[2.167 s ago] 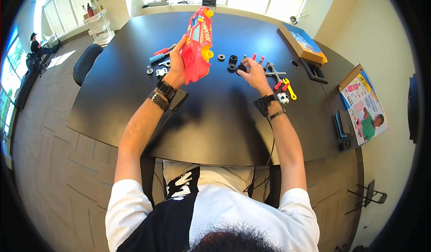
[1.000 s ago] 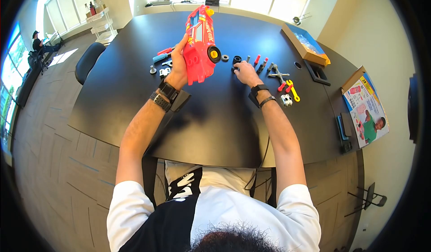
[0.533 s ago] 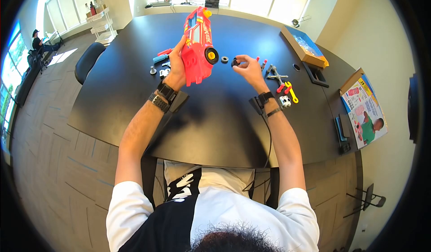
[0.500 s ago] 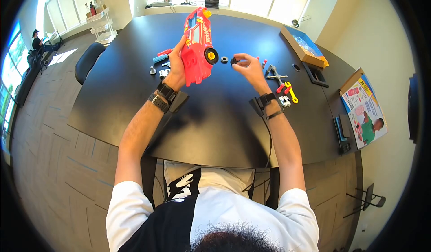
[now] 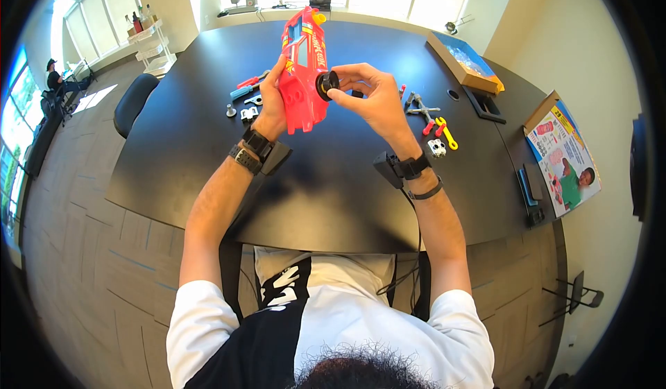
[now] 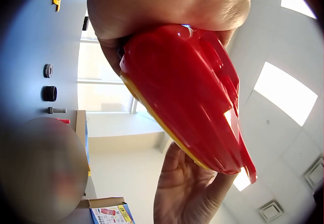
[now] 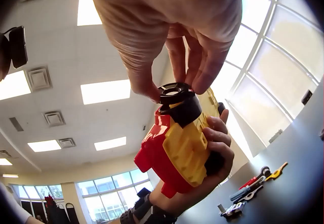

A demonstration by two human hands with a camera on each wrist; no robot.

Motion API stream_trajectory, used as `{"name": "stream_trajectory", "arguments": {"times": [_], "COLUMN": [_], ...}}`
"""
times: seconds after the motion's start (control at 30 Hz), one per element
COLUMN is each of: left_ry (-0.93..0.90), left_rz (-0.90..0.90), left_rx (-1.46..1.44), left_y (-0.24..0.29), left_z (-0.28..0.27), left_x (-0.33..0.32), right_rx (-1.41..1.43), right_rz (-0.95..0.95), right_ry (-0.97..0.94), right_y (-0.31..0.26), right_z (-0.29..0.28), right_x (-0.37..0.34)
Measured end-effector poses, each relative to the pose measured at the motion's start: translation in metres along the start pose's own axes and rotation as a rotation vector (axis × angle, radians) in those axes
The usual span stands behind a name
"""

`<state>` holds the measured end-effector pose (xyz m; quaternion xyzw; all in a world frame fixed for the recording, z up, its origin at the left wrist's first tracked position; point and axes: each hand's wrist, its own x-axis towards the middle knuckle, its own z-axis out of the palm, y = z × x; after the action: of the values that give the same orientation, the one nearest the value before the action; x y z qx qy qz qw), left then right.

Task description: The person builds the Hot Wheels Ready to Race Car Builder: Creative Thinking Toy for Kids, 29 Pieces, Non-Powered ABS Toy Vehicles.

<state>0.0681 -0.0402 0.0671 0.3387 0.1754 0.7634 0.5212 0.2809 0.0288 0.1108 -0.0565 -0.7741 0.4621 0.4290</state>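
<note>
Blue-handled tool point(image 5: 243, 91) lies left on the black desk point(image 5: 333, 202); our left hand point(image 5: 272, 108) grips the red plastic toy vehicle point(image 5: 300, 96) aloft, apparently exposing its side; at its black tyre point(image 7: 186, 113), presumably for fitting, our black ring-shaped part point(image 7: 176, 97) is pinched by our right hand point(image 5: 374, 99).

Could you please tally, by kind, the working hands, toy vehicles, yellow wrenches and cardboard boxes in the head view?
Hands (left hand, right hand): 2
Toy vehicle: 1
Yellow wrench: 1
Cardboard boxes (open box, printed box): 2
Total: 6
</note>
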Motion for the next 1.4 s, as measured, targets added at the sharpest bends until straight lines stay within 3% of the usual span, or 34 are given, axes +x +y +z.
{"name": "stream_trajectory", "arguments": {"times": [0.13,0.67,1.07,1.13,1.27,1.33,1.4], "left_ry": [-0.002,-0.022,-0.025,-0.001,0.061,0.086,0.099], "left_rz": [0.016,0.034,0.076,0.054,0.076,0.114,0.102], "left_rx": [0.031,0.039,0.027,0.009,0.037,-0.003,-0.017], "left_y": [0.001,0.001,-0.001,0.0,0.004,0.009,0.013], "left_z": [0.002,0.001,0.002,0.005,-0.003,-0.009,-0.01], "left_x": [0.0,-0.001,0.002,0.0,0.002,0.002,0.001], "right_rx": [-0.102,-0.017,0.086,0.023,-0.242,-0.293,-0.237], "right_rz": [-0.02,0.047,-0.031,-0.107,-0.109,0.109,0.144], "right_ry": [0.036,0.034,0.212,0.307,0.269,0.206,0.23], "right_y": [0.001,0.004,0.01,0.007,0.03,0.039,0.057], "right_z": [0.003,0.01,0.034,0.038,0.003,-0.01,-0.027], "right_x": [-0.003,-0.011,-0.02,-0.022,-0.027,-0.029,-0.024]}}
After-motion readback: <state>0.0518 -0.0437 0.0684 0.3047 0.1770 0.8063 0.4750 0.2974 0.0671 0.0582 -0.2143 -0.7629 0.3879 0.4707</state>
